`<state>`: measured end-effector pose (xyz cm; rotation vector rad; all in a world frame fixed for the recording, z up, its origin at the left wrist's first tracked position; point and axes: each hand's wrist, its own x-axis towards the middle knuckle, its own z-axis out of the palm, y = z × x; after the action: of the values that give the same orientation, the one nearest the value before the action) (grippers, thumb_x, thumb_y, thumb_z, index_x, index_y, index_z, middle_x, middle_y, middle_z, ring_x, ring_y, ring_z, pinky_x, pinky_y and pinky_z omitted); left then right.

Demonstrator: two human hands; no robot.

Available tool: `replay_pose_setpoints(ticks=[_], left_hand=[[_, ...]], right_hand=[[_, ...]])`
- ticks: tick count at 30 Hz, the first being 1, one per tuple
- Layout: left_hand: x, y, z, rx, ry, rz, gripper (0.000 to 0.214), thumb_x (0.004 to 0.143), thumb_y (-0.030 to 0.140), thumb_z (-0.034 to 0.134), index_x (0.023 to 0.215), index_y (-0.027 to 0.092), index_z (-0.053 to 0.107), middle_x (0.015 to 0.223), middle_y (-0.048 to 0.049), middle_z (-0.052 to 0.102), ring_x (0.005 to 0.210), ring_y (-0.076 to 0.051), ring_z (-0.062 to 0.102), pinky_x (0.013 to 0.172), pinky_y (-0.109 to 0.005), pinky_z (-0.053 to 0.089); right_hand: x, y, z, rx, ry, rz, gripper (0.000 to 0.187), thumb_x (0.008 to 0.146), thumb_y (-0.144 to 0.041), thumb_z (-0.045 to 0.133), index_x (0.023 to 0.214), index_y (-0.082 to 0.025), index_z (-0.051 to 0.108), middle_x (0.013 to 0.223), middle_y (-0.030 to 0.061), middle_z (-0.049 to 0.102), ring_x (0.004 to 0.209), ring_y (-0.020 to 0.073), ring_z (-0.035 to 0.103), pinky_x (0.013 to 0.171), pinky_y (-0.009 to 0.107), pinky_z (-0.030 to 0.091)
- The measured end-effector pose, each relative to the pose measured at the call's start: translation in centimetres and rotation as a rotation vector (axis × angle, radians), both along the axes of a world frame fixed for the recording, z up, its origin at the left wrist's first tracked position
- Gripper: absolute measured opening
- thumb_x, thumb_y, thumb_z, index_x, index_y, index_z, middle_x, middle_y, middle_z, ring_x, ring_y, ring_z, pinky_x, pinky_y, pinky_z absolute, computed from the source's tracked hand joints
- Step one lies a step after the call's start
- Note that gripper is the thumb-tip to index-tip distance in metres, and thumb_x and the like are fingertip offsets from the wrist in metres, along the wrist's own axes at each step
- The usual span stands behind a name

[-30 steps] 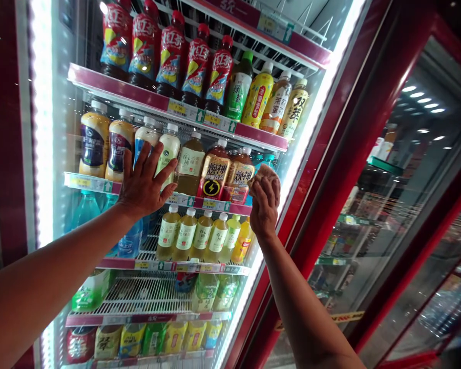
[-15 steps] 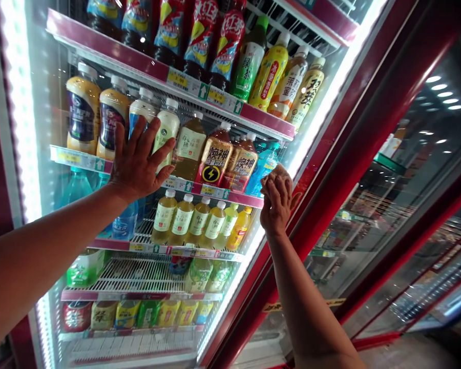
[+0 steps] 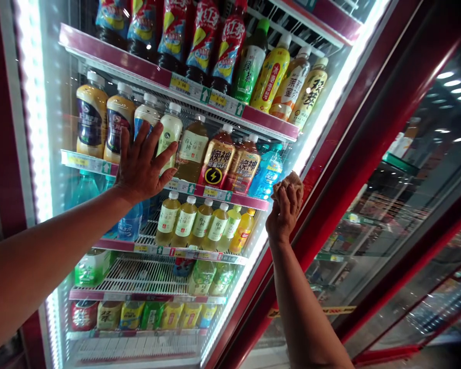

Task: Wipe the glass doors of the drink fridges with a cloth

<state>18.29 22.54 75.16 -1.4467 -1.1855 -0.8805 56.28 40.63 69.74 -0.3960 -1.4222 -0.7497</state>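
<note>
My left hand (image 3: 144,166) is spread flat with fingers apart, apparently against the glass of a lit drinks fridge. Behind its fingers stand a white-capped pale bottle (image 3: 169,130) and a bottle with a dark label (image 3: 118,123). To the right, my right hand (image 3: 282,218) has its fingers bent over a crumpled brownish cloth (image 3: 291,183). That cloth lies by the bright light strip and the red door frame (image 3: 322,200), just right of a blue bottle (image 3: 269,171).
Several fridge shelves carry drink bottles, with red-labelled tea bottles (image 3: 200,38) on an upper one. A shelf edge with price tags (image 3: 215,98) runs across above my left hand. Another red-framed glass door (image 3: 403,225) stands to the right.
My right hand has moved slightly right and down with the cloth, nearer the red frame. My left hand stays spread at nearly the same place. The whole view has shifted a little.
</note>
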Motion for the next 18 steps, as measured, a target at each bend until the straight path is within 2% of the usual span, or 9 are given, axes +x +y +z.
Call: replay_pose_setpoints(ticks=[3, 6, 9, 12, 16, 18], left_hand=[[-0.1, 0.0, -0.1, 0.006, 0.002, -0.005, 0.065, 0.098, 0.048, 0.060, 0.156, 0.027, 0.040, 0.177, -0.0069, 0.007, 0.163, -0.031, 0.002, 0.128, -0.065, -0.002], [-0.2, 0.0, -0.2, 0.000, -0.001, 0.003, 0.058, 0.098, 0.052, 0.060, 0.150, 0.028, 0.050, 0.175, -0.0061, 0.018, 0.160, -0.031, 0.012, 0.128, -0.064, 0.000], [-0.3, -0.1, -0.4, -0.007, 0.010, -0.002, 0.049, 0.099, 0.051, 0.058, 0.143, 0.029, 0.056, 0.168, -0.0044, 0.033, 0.153, -0.027, 0.024, 0.128, -0.060, 0.004], [-0.2, -0.2, -0.8, 0.037, 0.083, -0.010, 0.045, 0.099, 0.045, 0.060, 0.143, 0.033, 0.057, 0.160, -0.0035, 0.043, 0.146, -0.023, 0.031, 0.127, -0.054, 0.014], [-0.1, -0.5, -1.3, 0.125, 0.209, -0.040, 0.047, 0.098, 0.034, 0.065, 0.144, 0.034, 0.054, 0.151, -0.0050, 0.047, 0.141, -0.021, 0.036, 0.120, -0.046, 0.030], [-0.1, -0.8, -1.3, 0.131, 0.232, -0.059, 0.048, 0.097, 0.030, 0.067, 0.142, 0.033, 0.055, 0.148, -0.0049, 0.049, 0.138, -0.021, 0.039, 0.116, -0.042, 0.035]], right_hand=[[-0.2, -0.3, -1.3, -0.018, -0.069, 0.043, 0.054, 0.104, -0.018, 0.054, 0.154, -0.036, 0.048, 0.158, 0.0047, 0.055, 0.157, 0.0275, 0.035, 0.126, 0.062, 0.037], [0.1, -0.7, -1.9, -0.039, -0.210, 0.064, 0.055, 0.102, -0.018, 0.059, 0.153, -0.038, 0.050, 0.155, 0.0036, 0.058, 0.156, 0.0263, 0.038, 0.126, 0.059, 0.038], [0.3, -0.6, -1.6, -0.031, -0.128, 0.037, 0.051, 0.102, -0.017, 0.060, 0.148, -0.037, 0.055, 0.153, 0.0048, 0.060, 0.155, 0.0271, 0.040, 0.124, 0.062, 0.038], [-0.8, -0.8, -2.1, -0.031, 0.006, 0.042, 0.047, 0.102, -0.016, 0.057, 0.146, -0.034, 0.058, 0.153, 0.0066, 0.060, 0.156, 0.0277, 0.038, 0.124, 0.064, 0.037], [-2.3, -1.5, -3.5, -0.046, -0.085, 0.068, 0.045, 0.101, -0.016, 0.059, 0.143, -0.033, 0.060, 0.148, 0.0075, 0.063, 0.155, 0.0284, 0.039, 0.122, 0.062, 0.042], [-2.2, -1.5, -3.5, -0.049, -0.122, 0.077, 0.043, 0.101, -0.017, 0.061, 0.141, -0.032, 0.062, 0.145, 0.0073, 0.066, 0.153, 0.0287, 0.043, 0.121, 0.062, 0.043]])
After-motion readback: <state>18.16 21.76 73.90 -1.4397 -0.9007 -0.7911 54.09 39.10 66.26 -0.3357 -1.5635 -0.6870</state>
